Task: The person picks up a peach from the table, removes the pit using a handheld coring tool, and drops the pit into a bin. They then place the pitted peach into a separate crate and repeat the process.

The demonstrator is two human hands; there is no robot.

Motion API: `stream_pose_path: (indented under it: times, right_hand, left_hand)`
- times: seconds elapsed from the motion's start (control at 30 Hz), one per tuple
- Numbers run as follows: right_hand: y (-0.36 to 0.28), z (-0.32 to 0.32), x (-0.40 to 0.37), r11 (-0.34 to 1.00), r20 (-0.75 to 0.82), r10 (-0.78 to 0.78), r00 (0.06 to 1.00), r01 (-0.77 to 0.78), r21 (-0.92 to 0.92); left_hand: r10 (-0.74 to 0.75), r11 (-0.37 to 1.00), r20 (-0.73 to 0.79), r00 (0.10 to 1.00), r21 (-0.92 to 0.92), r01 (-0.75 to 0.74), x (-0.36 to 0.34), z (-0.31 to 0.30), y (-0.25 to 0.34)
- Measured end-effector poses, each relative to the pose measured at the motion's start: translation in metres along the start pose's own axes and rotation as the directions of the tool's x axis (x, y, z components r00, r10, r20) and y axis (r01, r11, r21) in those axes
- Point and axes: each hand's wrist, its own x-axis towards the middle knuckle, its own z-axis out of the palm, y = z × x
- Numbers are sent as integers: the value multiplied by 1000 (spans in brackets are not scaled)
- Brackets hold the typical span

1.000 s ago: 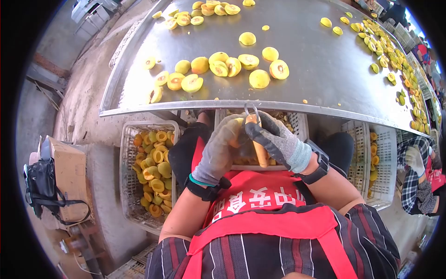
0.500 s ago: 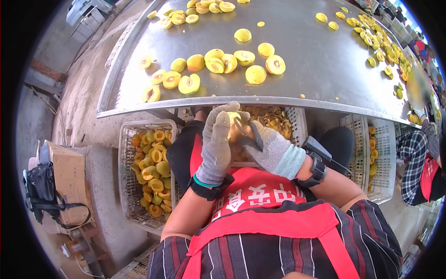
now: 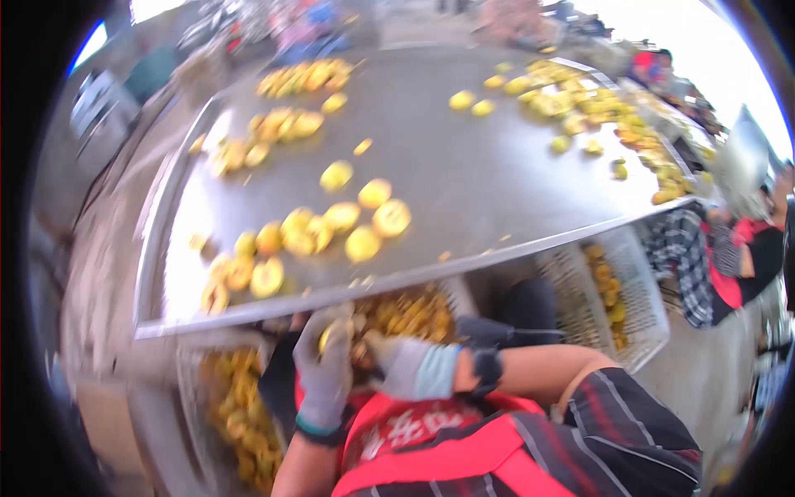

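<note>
At seven o'clock, below the metal table's point(image 3: 431, 157) near edge, the left hand point(image 3: 325, 369) has its gloved fingers closed around a yellow fruit point(image 3: 325, 335). Toward six o'clock, the right hand point(image 3: 406, 364) is close beside it, fingers too blurred to tell apart from together.

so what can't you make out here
Head view:
Yellow fruit piece in the left grey-gloved hand: mostly covered by its fingers, blurred
Whatever the right grey-gloved hand grips, if anything: hidden by its fingers and blur
White lettering on the red apron: smeared by motion
Near end of the middle white plastic crate: behind both hands
</note>
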Motion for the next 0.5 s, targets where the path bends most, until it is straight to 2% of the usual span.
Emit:
stream_pose_path:
  times: [0.03,0.07,0.1,0.13,0.17,0.2,0.23,0.27,0.3,0.33,0.4,0.43,0.47,0.5]
  right_hand:
    - [4,2,0,998,-7,62,998,-62,-18]
    - [8,6,-2,997,-41,58,997,-55,63]
    - [13,14,-2,995,-104,-39,994,49,88]
    - [5,3,3,996,-120,-45,992,54,70]
    - [-5,-10,5,872,193,205,960,-269,409]
    - [-18,-19,8,562,545,293,786,-602,567]
    - [-25,-26,0,671,393,231,890,-439,597]
    - [-18,-19,-2,684,387,221,895,-425,592]
    - [-3,-1,-5,879,234,227,945,-303,369]
    - [11,13,-7,978,80,182,980,-189,89]
    - [14,13,-5,987,37,117,992,-120,106]
    - [8,5,-5,922,181,146,973,-200,331]
    - [0,-3,-6,796,333,140,932,-306,522]
    - [-9,-11,-6,605,526,211,824,-533,592]
  left_hand:
    - [60,990,72,996,122,-69,4,-6,-6]
    - [-13,990,82,997,142,1,3,-5,-3]
    - [-11,997,72,997,77,6,4,-5,-10]
    - [8,997,87,996,73,-14,4,-5,-11]
    - [117,993,71,991,19,-118,3,0,-13]
    - [224,974,47,973,-30,-223,1,1,-12]
    - [235,972,39,971,-28,-234,-2,4,-9]
    - [254,967,36,967,-26,-253,1,2,-2]
    - [69,991,147,987,105,-85,2,-2,5]
    - [-132,966,226,965,249,74,2,-5,9]
    - [-60,962,214,975,271,0,2,-4,5]
    - [-64,986,215,974,164,29,2,-6,0]
    - [-76,996,216,973,53,66,0,-6,-3]
    - [-84,996,216,973,-21,91,-3,-3,0]
